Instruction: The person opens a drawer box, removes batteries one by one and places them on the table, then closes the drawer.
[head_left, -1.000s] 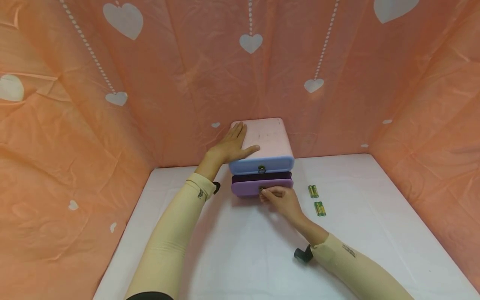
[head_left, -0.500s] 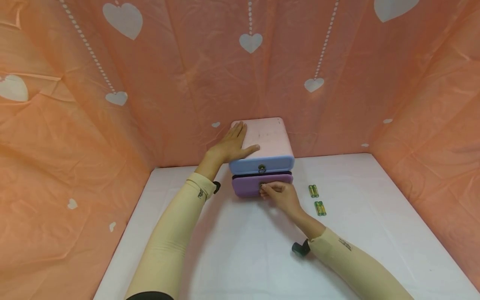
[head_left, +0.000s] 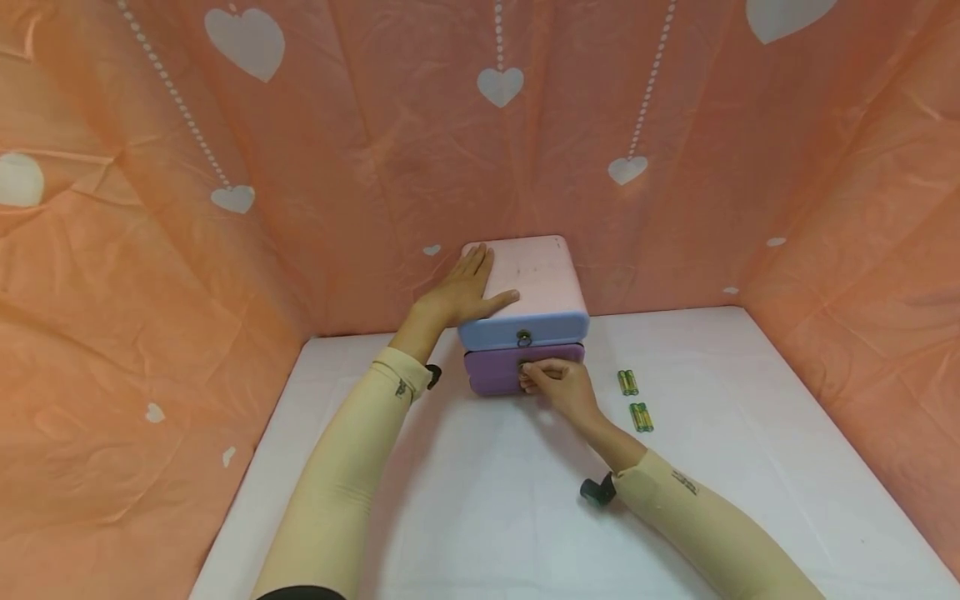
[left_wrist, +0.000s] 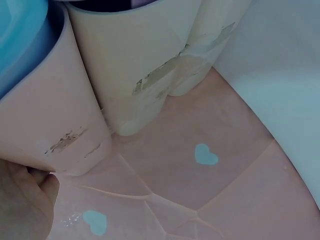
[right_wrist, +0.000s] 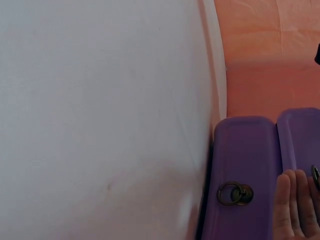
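Note:
A small drawer cabinet with a pink top stands against the back curtain. My left hand rests on its top with the fingers straight and the thumb spread; only part of that hand shows in the left wrist view. Below a blue drawer with a ring pull sits a purple drawer, pushed almost fully in. My right hand pinches the ring pull at its front. In the right wrist view, the right-hand fingers lie near a ring pull, and another purple drawer shows beside it.
Two pairs of green-and-yellow batteries, a farther pair and a nearer pair, lie on the white table right of the cabinet. An orange curtain with white hearts surrounds the table at the back and sides.
The purple drawer has slid inward, closing the dark gap above its front. My right hand has moved forward with it. The left hand stays in place on the top.

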